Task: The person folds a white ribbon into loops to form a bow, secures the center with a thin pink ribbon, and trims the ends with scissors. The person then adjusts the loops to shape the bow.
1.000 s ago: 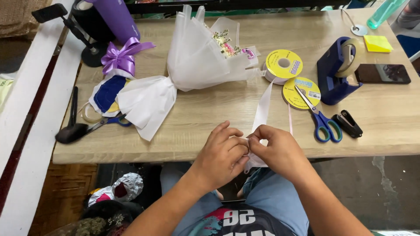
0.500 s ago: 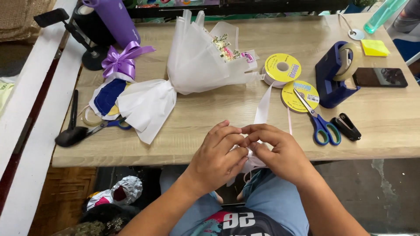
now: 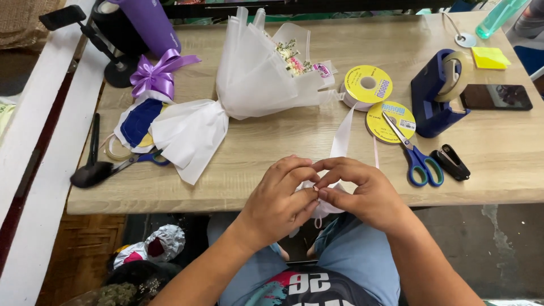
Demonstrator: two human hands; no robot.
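Note:
My left hand [image 3: 281, 198] and my right hand [image 3: 362, 190] meet at the near table edge, fingertips pinched together on a white ribbon [image 3: 341, 133]. The ribbon runs up across the table to a yellow ribbon spool [image 3: 368, 86]. Folded ribbon loops show beneath my fingers, mostly hidden. A bouquet wrapped in white paper [image 3: 249, 85] lies on its side farther back, its gathered tail [image 3: 190, 136] pointing toward the near left.
Blue-handled scissors [image 3: 416, 153] lie on a second flat yellow spool [image 3: 390, 120]. A blue tape dispenser [image 3: 439, 93], black stapler [image 3: 450, 161], phone [image 3: 496, 97] and yellow sticky notes [image 3: 490, 56] sit right. A purple bow [image 3: 158, 75], purple bottle [image 3: 150, 22] and another pair of scissors [image 3: 119, 167] sit left.
My hands stay together at the table edge; my fingers have shifted slightly on the ribbon. The view has drifted a little.

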